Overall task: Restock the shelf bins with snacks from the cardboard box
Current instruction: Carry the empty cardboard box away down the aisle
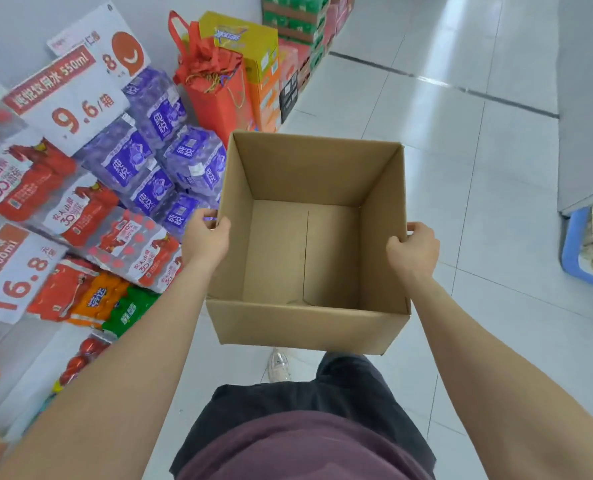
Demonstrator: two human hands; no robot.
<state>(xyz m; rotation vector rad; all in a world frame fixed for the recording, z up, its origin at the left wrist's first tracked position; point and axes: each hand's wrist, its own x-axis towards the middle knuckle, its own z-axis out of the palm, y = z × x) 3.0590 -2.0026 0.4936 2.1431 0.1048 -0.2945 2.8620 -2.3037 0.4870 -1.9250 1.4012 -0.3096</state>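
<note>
The cardboard box (pixel 305 254) hangs between the two hands, clear of the tiled floor (pixel 461 168) and out in front of the person's body, with its open top facing up. The left hand (pixel 207 233) grips the top edge of the wall on its own side, thumb hooked over the rim towards the inside and fingers curled round the outside. The right hand (pixel 413 249) pinches the opposite wall the same way. The grips sit at about the same point along each wall, so the box is level and neither hand is nearer to it than the other. The walls the hands hold run straight away from the body. The box looks roughly square, so no long axis can be told.

Its bottom is bare brown card with a seam down the middle, and no snacks show inside. No shelf bins are in view, so I cannot tell which way they lie from the hands. Beyond the left hand, stacked purple packs of bottled water (pixel 156 161) lie just beside the box's far left corner. Well out past the right hand stands a blue crate (pixel 572 251).

With the box apparently emptied, the restocking itself is probably done, and the next move likely turns only on where to carry or set down the box.
</note>
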